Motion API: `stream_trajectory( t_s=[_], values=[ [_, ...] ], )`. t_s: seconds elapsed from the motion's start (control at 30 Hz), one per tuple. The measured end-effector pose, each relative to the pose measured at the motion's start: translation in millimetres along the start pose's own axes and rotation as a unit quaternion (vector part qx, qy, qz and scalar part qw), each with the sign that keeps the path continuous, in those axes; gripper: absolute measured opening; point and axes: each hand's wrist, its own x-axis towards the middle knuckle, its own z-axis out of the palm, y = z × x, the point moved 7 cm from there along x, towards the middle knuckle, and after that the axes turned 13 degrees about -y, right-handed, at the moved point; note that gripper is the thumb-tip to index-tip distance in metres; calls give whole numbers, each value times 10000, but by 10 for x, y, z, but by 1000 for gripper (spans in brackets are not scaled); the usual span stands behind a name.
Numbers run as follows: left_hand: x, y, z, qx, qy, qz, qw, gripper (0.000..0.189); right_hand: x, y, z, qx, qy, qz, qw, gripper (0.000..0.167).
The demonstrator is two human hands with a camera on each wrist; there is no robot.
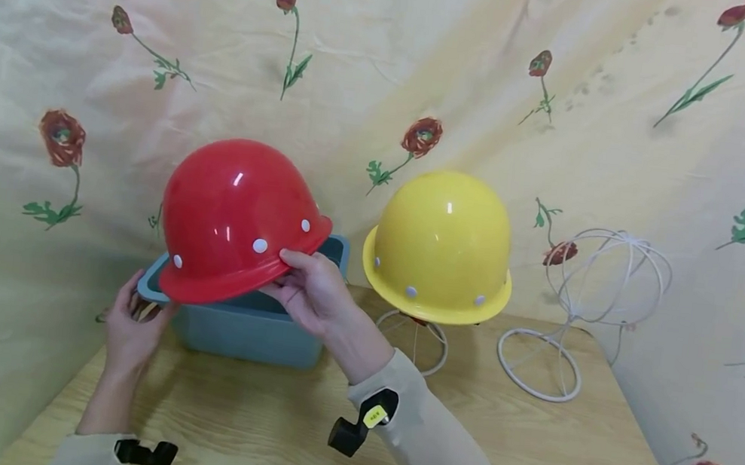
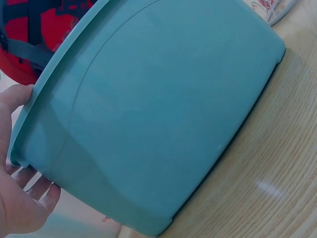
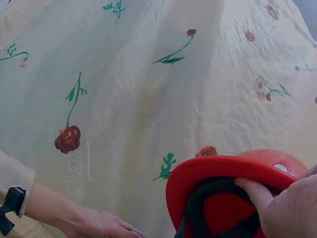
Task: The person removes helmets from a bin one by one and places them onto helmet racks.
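Note:
My right hand (image 1: 316, 296) grips the brim of a red hard hat (image 1: 232, 206), thumb on the outside, and holds it tilted over a blue-green plastic bin (image 1: 246, 334). Dark straps show inside the hat (image 3: 184, 191) in the right wrist view. At the bin's left end my left hand (image 1: 133, 332) holds the rim. The left wrist view has the left thumb on the rim of the bin (image 2: 158, 104) and the fingers under its lip. The bin rests on the wooden table; its inside is mostly hidden by the hat.
Right of the bin, a yellow hard hat (image 1: 442, 247) sits on a white wire stand (image 1: 443, 357). A bare wire stand (image 1: 572, 375) with a round cage top stands farther right. Behind the table (image 1: 243, 423) hangs a flower-patterned cloth (image 1: 357, 56).

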Motion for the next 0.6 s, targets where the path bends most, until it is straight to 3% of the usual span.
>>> stream_trajectory(
  t_s=[0.23, 0.6],
  values=[
    [-30, 22, 25, 47, -2, 122, 9999, 89, -42, -122, 21, -204, -269, -131, 9993, 55],
    [-47, 19, 44, -76, -4, 113, 9999, 89, -107, -273, -11, -293, -344, -405, 9982, 53]
  ],
)
